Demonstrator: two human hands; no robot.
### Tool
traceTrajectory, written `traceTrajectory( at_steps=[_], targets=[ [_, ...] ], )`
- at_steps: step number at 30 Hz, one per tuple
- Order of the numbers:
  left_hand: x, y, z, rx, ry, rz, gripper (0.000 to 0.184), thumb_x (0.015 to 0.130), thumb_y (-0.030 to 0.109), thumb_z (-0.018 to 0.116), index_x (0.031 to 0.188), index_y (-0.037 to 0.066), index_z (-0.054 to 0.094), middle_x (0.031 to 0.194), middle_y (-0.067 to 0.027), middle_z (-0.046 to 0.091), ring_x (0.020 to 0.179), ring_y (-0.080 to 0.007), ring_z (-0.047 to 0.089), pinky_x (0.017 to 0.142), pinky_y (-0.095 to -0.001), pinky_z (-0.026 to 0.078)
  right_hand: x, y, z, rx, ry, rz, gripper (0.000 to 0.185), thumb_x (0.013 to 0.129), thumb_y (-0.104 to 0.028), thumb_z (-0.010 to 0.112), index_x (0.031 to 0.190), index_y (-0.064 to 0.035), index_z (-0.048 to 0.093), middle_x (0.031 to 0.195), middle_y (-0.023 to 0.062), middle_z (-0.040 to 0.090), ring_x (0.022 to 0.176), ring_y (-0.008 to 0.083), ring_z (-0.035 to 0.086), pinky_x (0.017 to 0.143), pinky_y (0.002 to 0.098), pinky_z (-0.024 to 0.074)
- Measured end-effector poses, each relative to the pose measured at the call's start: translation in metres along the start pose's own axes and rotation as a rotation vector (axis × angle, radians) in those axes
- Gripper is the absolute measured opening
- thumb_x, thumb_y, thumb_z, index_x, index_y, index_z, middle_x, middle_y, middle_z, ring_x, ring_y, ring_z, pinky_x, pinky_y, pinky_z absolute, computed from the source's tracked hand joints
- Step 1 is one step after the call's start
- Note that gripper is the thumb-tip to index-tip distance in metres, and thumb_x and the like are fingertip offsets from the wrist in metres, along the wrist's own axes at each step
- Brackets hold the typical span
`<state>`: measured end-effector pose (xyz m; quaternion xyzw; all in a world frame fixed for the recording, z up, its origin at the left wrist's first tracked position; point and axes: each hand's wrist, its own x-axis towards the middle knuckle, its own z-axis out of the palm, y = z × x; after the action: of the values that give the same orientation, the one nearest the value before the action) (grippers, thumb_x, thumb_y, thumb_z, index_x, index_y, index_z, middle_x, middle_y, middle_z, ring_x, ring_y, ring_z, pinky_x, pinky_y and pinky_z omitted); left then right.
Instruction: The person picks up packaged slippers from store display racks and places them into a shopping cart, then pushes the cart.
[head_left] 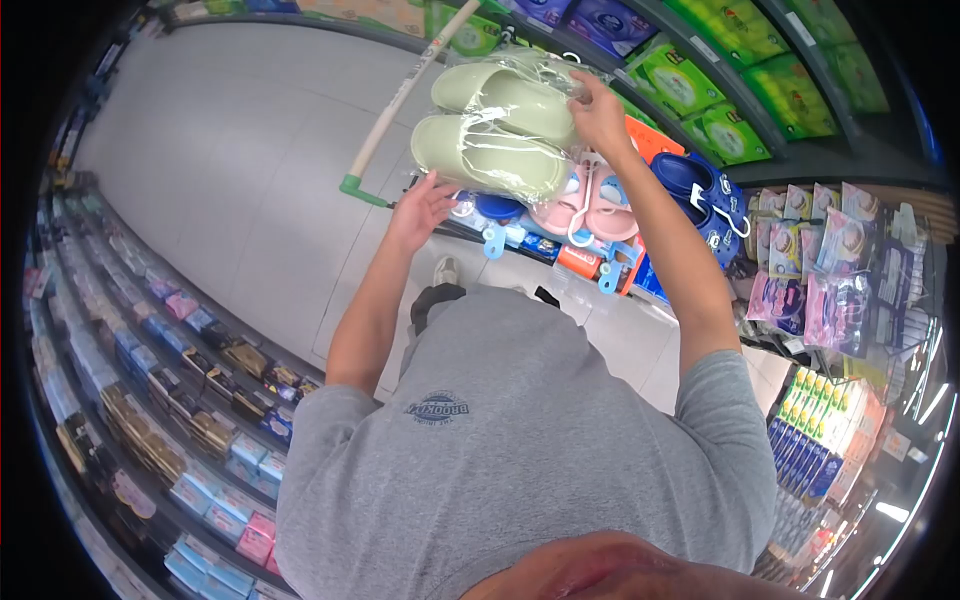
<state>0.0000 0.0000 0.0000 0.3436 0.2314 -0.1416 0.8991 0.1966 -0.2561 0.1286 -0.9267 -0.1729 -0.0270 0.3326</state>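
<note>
A pair of pale green slippers (500, 132) in a clear plastic bag is held up in front of me, above the goods in a cart. My right hand (600, 112) grips the bag at its right end, thumb and fingers closed on the plastic. At the bag's near left corner is my left hand (424, 208), its fingers apart and stretched toward the slippers; whether it bears any weight I cannot tell. Just below the bag lie pink slippers (604, 208) with a white hanger. Dark blue clogs (697, 195), also with a white hanger, sit farther right.
The cart's pale handle bar (400, 112) with green ends stands left of the bag. Green packs (680, 80) fill the shelf at the far right. Hanging pouches (835, 265) are on the right, and a long shelf of boxed goods (215, 430) curves along my left.
</note>
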Motion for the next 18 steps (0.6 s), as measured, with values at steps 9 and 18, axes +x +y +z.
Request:
traceTrajectory(
  at_steps=[9,18],
  targets=[
    [-0.009,0.003,0.031,0.054,-0.147,-0.026,0.038,0.095,0.036,0.052,0.116,0.005,0.054,0.107,-0.0131,0.066,0.079,-0.0135,0.063,0.063,-0.0229,0.047,-0.008,-0.006,-0.025,0.017,0.074,0.061,0.053,0.074,-0.004,0.06,0.126,-0.0094,0.054,0.098,0.0173,0.066,0.086,0.0317,0.064,0.08,0.039,0.0503],
    [-0.002,-0.001,-0.005,0.118,-0.054,0.014,0.037,0.094,0.037,0.054,0.118,0.009,0.051,0.113,-0.0111,0.065,0.088,-0.0152,0.061,0.075,-0.0289,0.046,-0.007,0.015,0.012,0.001,0.105,0.018,0.054,0.074,-0.007,0.059,0.127,-0.0088,0.053,0.11,0.0255,0.061,0.096,0.039,0.062,0.087,0.0433,0.0486]
  ],
)
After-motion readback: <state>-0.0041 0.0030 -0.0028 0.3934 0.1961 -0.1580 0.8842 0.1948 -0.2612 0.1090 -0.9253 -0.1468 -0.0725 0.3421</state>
